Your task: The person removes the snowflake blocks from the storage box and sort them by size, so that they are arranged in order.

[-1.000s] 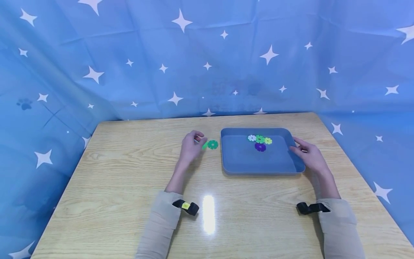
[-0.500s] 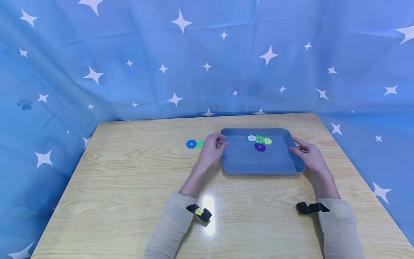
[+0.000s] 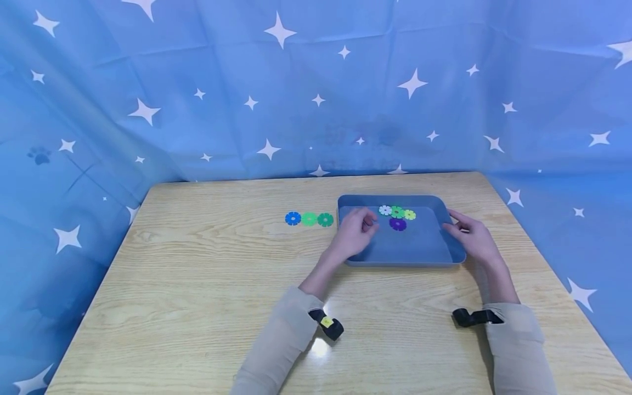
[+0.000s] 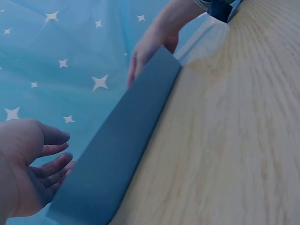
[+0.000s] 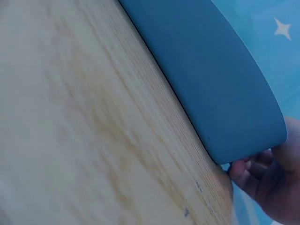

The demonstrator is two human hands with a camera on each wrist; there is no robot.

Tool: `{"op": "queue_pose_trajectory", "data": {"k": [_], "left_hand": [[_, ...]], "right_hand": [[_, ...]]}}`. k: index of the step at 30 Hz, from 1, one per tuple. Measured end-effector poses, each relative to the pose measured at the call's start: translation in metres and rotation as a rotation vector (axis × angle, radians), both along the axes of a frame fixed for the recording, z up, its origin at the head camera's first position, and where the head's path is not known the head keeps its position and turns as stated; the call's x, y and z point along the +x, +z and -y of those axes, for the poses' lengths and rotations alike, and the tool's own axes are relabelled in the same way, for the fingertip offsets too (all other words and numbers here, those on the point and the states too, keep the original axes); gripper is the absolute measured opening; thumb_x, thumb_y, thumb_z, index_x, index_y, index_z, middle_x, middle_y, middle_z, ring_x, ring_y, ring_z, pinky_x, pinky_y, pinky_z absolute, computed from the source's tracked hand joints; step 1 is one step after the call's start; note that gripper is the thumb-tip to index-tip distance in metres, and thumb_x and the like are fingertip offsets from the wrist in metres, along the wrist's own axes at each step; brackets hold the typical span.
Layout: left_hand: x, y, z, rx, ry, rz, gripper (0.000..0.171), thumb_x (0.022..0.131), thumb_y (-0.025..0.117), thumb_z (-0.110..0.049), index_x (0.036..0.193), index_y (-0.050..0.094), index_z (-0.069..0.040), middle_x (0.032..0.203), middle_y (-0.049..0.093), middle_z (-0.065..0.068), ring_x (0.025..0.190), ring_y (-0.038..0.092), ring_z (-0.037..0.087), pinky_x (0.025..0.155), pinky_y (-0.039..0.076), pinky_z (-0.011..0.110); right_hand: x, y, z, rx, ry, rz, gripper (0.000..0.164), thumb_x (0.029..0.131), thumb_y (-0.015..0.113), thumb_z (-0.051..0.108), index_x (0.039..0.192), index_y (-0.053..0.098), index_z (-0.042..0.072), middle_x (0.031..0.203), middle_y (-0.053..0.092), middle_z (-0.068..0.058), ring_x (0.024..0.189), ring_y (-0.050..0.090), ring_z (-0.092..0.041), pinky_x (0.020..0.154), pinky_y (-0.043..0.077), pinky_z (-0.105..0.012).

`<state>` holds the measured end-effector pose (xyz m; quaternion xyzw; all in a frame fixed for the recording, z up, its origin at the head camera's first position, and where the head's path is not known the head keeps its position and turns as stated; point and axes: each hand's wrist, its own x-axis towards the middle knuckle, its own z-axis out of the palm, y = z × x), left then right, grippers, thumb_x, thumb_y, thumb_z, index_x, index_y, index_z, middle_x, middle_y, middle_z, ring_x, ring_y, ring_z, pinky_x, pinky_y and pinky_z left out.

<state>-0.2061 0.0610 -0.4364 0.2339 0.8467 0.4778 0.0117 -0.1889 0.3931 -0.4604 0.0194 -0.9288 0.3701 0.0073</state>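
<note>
My left hand (image 3: 354,233) hovers over the left part of a blue-grey tray (image 3: 405,254), fingers loosely bent; no object shows in it. In the left wrist view the thumb and fingers of that hand (image 4: 28,159) stand apart behind the tray wall (image 4: 117,136). My right hand (image 3: 471,238) holds the tray's right rim, thumb over the edge and fingers outside. Inside the tray lie a white (image 3: 385,210), a green (image 3: 397,212), a yellow (image 3: 410,215) and a purple notched disc (image 3: 398,224), close together near the back.
Left of the tray, a blue (image 3: 293,218), a light green (image 3: 309,219) and a dark green notched disc (image 3: 325,219) lie in a row on the wooden table (image 3: 197,285). A blue star-patterned curtain (image 3: 222,82) hangs behind the table.
My left hand has moved right, from the loose discs past the tray's left rim to above its inside. All three discs in the row now show. My right hand stays on the rim.
</note>
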Motion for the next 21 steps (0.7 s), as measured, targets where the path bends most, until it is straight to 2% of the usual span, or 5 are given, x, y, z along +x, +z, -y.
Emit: {"op": "queue_pose_trajectory", "data": {"k": [10, 14, 18, 21], "left_hand": [[-0.009, -0.011, -0.031, -0.130, -0.067, 0.048, 0.031, 0.100, 0.064, -0.015, 0.130, 0.064, -0.006, 0.123, 0.065, 0.006, 0.116, 0.058, 0.017, 0.097, 0.046, 0.024], [-0.015, -0.014, -0.042, -0.174, -0.088, 0.049, 0.034, 0.101, 0.063, -0.015, 0.134, 0.062, -0.008, 0.131, 0.064, 0.005, 0.126, 0.055, 0.017, 0.106, 0.041, 0.025], [-0.020, -0.019, -0.052, -0.239, -0.077, 0.015, 0.037, 0.101, 0.063, -0.017, 0.138, 0.061, -0.010, 0.137, 0.062, 0.004, 0.133, 0.050, 0.018, 0.112, 0.034, 0.025], [-0.022, -0.022, -0.057, -0.275, -0.058, 0.003, 0.037, 0.100, 0.064, -0.016, 0.137, 0.062, -0.012, 0.138, 0.061, 0.002, 0.133, 0.050, 0.018, 0.111, 0.034, 0.024]], "right_hand": [[0.000, 0.000, -0.001, -0.030, 0.000, 0.005, 0.061, 0.105, 0.054, 0.038, 0.155, 0.038, 0.006, 0.097, 0.056, -0.014, 0.073, 0.046, -0.017, 0.056, 0.038, -0.030], [-0.001, 0.000, -0.001, -0.025, -0.007, 0.008, 0.060, 0.105, 0.054, 0.037, 0.155, 0.038, 0.007, 0.096, 0.056, -0.014, 0.072, 0.046, -0.017, 0.054, 0.038, -0.030], [-0.001, 0.001, -0.001, -0.021, -0.011, 0.008, 0.060, 0.105, 0.054, 0.036, 0.155, 0.039, 0.007, 0.099, 0.058, -0.015, 0.074, 0.047, -0.015, 0.055, 0.038, -0.029], [-0.001, 0.000, -0.001, -0.025, -0.002, 0.006, 0.059, 0.106, 0.054, 0.035, 0.155, 0.039, 0.007, 0.099, 0.058, -0.017, 0.075, 0.048, -0.015, 0.055, 0.039, -0.029]]}}
